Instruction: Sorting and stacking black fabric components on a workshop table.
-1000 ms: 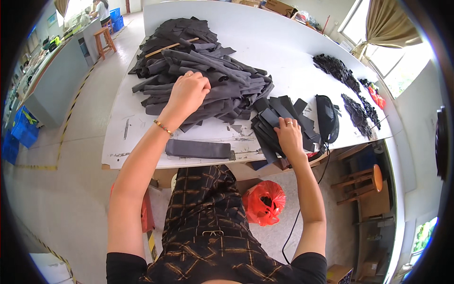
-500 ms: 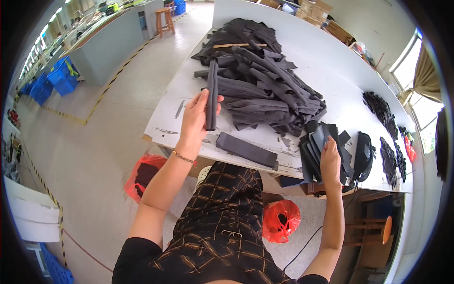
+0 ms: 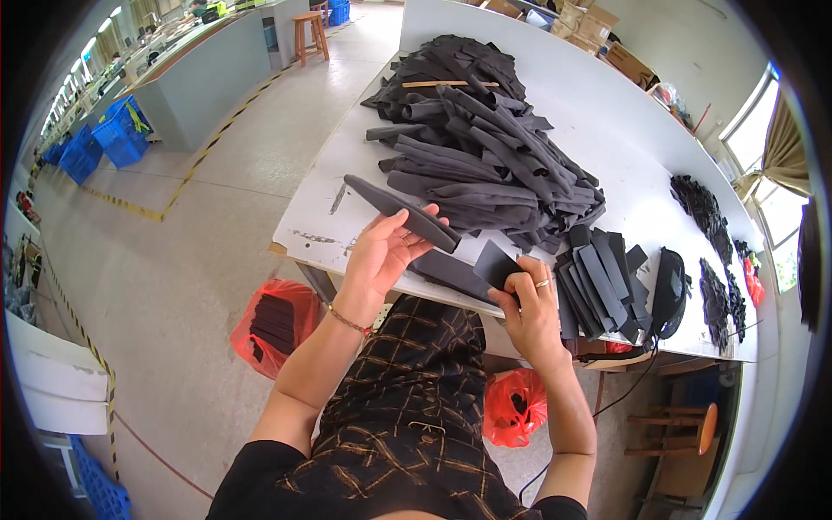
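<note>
My left hand (image 3: 386, 251) grips a dark grey fabric tube (image 3: 394, 208) that slants down to the right above the table's near edge. Pinched in my right hand (image 3: 530, 308) is a flat dark rectangular sheet (image 3: 496, 264), close to the tube's lower end but apart from it. Beneath both hands, a flat dark fabric strip (image 3: 455, 276) lies along the table edge, partly hidden by them. To the right sits a stack of dark flat sheets (image 3: 598, 282). Beyond the hands is a big heap of dark fabric pieces (image 3: 503, 165).
The white table (image 3: 316, 204) has a raised back panel. A black pouch-like object (image 3: 667, 295) lies right of the sheets. Red plastic bags (image 3: 290, 299) stand on the floor either side of my legs. A wooden stick (image 3: 446, 84) rests on the heap; a stool (image 3: 693, 429) is below right.
My right hand has left the stack and moved left with one sheet. The tube in my left hand has turned from upright to a slant.
</note>
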Available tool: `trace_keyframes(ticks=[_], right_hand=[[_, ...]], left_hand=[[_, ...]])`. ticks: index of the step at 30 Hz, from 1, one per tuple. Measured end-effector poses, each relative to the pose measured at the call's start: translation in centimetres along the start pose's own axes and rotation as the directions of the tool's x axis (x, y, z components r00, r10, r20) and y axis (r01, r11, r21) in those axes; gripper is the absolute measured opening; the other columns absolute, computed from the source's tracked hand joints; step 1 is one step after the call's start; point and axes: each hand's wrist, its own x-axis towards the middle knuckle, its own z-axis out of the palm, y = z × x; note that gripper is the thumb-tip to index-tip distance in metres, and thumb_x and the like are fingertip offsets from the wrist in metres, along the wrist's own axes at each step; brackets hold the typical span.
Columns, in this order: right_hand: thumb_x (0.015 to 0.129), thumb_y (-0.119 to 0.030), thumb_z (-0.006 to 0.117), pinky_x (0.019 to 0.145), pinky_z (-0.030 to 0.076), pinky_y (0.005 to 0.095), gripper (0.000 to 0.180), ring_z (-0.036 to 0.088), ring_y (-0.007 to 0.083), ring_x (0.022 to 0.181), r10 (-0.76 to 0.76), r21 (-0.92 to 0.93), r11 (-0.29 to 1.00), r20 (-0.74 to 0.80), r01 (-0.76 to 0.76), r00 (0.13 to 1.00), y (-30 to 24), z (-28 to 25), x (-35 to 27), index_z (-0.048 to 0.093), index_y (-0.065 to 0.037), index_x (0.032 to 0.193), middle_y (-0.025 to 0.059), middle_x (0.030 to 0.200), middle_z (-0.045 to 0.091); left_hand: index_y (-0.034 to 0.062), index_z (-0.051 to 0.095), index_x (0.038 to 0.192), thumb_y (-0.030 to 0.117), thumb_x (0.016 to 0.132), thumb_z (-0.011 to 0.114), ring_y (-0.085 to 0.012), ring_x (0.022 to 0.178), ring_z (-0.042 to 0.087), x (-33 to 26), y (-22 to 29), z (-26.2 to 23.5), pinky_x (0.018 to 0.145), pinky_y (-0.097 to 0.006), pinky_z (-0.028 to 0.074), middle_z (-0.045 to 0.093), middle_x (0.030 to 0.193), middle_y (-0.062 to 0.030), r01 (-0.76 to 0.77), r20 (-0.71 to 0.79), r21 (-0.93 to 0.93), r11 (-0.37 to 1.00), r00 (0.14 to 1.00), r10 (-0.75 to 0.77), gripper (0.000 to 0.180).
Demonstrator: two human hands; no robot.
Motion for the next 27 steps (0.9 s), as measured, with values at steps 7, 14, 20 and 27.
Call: trace_keyframes(ticks=[7, 14, 20, 27], right_hand=[[0.077, -0.004, 0.074, 0.082, 0.045, 0.0462, 0.047, 0.055, 0.0374, 0.090, 0.114, 0.116, 0.987, -0.043, -0.109, 0.992, -0.9, 0.8, 0.1, 0.057, -0.002, 0.120, 0.0159, 0.104, 0.055], [0.073, -0.008, 0.076, 0.090, 0.040, 0.0447, 0.055, 0.053, 0.0325, 0.096, 0.077, -0.043, 0.996, -0.019, -0.078, 0.997, -0.5, 0.3, -0.4, 0.058, -0.005, 0.125, 0.0128, 0.106, 0.054], [0.073, -0.007, 0.075, 0.089, 0.039, 0.0432, 0.046, 0.053, 0.0293, 0.094, 0.039, -0.038, 0.998, -0.038, -0.040, 0.999, -0.9, 0.0, 0.1, 0.065, -0.008, 0.117, 0.0091, 0.104, 0.056], [0.072, -0.005, 0.075, 0.083, 0.039, 0.0409, 0.040, 0.054, 0.0263, 0.090, -0.044, -0.058, 0.998, -0.076, 0.040, 0.996, -2.5, -0.3, 2.1, 0.069, -0.011, 0.110, 0.0056, 0.100, 0.056]], left_hand=[[-0.0012, 0.045, 0.124, -0.007, 0.091, 0.053, -0.0440, 0.115, 0.058, -0.5, -1.1, -0.2, 0.100, -0.051, 0.050, 0.056, 0.124, -0.0278, -0.067, 0.002, 0.225, 0.972, 0.998, 0.069, 0.035], [0.0029, 0.041, 0.128, -0.013, 0.087, 0.052, -0.0415, 0.113, 0.060, -0.2, -1.0, -0.8, 0.096, -0.044, 0.054, 0.058, 0.121, -0.0282, -0.031, 0.010, 0.183, 0.983, 0.999, 0.030, 0.045], [0.0016, 0.054, 0.119, -0.002, 0.090, 0.061, -0.0256, 0.097, 0.069, 0.4, -0.8, -1.5, 0.083, -0.036, 0.060, 0.067, 0.107, -0.0167, -0.095, -0.052, 0.251, 0.963, 0.992, 0.111, 0.030], [0.0020, 0.059, 0.116, 0.005, 0.090, 0.065, -0.0198, 0.087, 0.071, 0.5, -0.5, -0.7, 0.071, -0.032, 0.062, 0.070, 0.101, -0.0103, -0.081, -0.063, 0.267, 0.960, 0.993, 0.102, 0.026]])
